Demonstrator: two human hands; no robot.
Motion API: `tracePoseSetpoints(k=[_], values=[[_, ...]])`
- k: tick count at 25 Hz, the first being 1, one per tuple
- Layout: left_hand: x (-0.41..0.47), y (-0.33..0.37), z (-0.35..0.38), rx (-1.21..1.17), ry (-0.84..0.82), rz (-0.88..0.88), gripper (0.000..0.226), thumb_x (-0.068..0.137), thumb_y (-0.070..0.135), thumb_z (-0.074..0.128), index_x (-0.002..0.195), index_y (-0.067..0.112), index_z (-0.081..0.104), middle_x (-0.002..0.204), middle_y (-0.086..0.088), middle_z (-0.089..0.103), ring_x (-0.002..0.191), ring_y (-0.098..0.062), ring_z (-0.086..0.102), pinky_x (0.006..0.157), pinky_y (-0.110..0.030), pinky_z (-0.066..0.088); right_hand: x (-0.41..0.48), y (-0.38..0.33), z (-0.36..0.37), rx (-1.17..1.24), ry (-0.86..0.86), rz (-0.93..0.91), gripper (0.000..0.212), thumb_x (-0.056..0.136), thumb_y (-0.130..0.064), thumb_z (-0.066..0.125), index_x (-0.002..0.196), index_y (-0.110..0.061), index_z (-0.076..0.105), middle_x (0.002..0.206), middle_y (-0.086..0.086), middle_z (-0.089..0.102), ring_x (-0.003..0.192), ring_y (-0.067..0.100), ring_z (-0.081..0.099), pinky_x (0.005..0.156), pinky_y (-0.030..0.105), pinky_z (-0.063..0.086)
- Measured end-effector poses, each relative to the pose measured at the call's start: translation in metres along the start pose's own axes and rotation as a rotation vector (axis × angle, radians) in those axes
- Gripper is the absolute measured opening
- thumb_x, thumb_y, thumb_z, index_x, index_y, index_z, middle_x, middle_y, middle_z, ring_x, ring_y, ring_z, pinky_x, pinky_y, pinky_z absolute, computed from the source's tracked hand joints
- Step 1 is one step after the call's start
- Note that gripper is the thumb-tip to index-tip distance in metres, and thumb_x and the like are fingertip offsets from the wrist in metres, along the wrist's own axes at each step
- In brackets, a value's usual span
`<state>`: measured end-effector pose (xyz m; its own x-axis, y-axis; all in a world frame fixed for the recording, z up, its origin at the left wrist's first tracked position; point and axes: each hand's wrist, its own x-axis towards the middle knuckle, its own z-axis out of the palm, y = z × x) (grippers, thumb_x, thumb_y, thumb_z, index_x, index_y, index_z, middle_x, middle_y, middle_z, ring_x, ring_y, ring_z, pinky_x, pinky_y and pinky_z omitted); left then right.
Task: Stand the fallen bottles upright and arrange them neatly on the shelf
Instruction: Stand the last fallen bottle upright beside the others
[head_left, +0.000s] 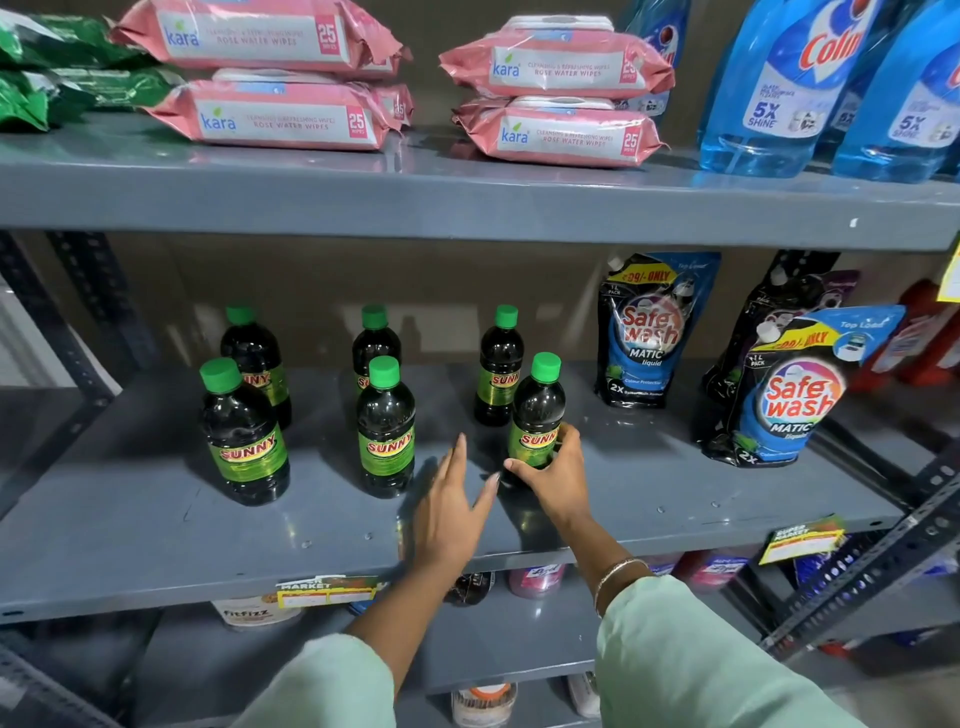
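Note:
Several dark Sunny bottles with green caps stand upright on the grey middle shelf (156, 525), in three pairs front and back. The left front bottle (244, 431) and the middle front bottle (386, 426) stand free. My right hand (553, 475) grips the lower body of the right front bottle (537, 410), which stands upright just in front of the right rear bottle (498, 366). My left hand (452, 512) hovers over the shelf with its fingers spread, between the middle and right front bottles, holding nothing.
Safewash pouches (647, 332) (789, 395) lean at the right of the same shelf. Above lie pink Kara wipe packs (280, 111) and blue Colin bottles (779, 88). The upper shelf edge (467, 208) overhangs the bottles. Price tags hang on the front lip.

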<state>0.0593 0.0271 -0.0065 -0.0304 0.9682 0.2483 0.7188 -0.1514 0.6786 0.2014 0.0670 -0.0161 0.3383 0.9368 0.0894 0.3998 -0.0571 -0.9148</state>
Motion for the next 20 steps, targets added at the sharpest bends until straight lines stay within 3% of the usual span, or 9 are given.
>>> tracePoseSetpoints(k=[4,6,9,14,20], values=[[0.059,0.055,-0.007,-0.333,-0.110,0.041,0.059,0.071,0.029,0.073,0.125,0.021,0.050,0.120,-0.008,0.063,0.111,-0.025,0.056,0.085,-0.027,0.044,0.002,0.000,-0.001,0.025,-0.055,0.034,0.072,0.062,-0.013,0.084,0.120,-0.010,0.040,0.109,0.007,0.061,0.099,0.022,0.058,0.083,0.031,0.046],[0.074,0.071,-0.006,-0.324,-0.180,0.020,0.052,0.069,0.026,0.075,0.117,0.021,0.056,0.110,-0.007,0.067,0.104,-0.024,0.059,0.078,-0.021,0.041,0.004,0.000,0.001,0.039,-0.056,0.066,0.065,0.062,-0.011,0.084,0.112,-0.010,0.043,0.104,0.006,0.062,0.098,0.024,0.060,0.085,0.035,0.048],[0.080,0.073,-0.001,-0.308,-0.145,-0.028,0.049,0.068,0.025,0.076,0.114,0.020,0.057,0.111,-0.009,0.067,0.104,-0.026,0.058,0.080,-0.023,0.041,0.004,0.002,0.003,0.020,-0.035,0.064,0.058,0.062,-0.009,0.083,0.102,-0.015,0.042,0.107,0.012,0.064,0.099,0.027,0.060,0.083,0.035,0.049],[0.065,0.072,0.003,-0.354,-0.125,-0.032,0.047,0.064,0.024,0.078,0.108,0.019,0.061,0.106,-0.008,0.068,0.099,-0.024,0.061,0.086,-0.030,0.049,-0.011,0.005,-0.007,-0.027,-0.039,0.037,0.058,0.062,-0.012,0.082,0.108,-0.010,0.045,0.106,0.010,0.062,0.094,0.022,0.057,0.077,0.029,0.044],[0.031,0.080,-0.004,-0.360,-0.107,0.030,0.042,0.064,0.025,0.079,0.100,0.014,0.060,0.099,-0.009,0.069,0.091,-0.024,0.062,0.077,-0.030,0.049,-0.042,0.007,-0.023,0.002,-0.033,0.045,0.058,0.064,-0.013,0.081,0.110,-0.011,0.046,0.103,0.008,0.064,0.094,0.023,0.060,0.082,0.037,0.051]])
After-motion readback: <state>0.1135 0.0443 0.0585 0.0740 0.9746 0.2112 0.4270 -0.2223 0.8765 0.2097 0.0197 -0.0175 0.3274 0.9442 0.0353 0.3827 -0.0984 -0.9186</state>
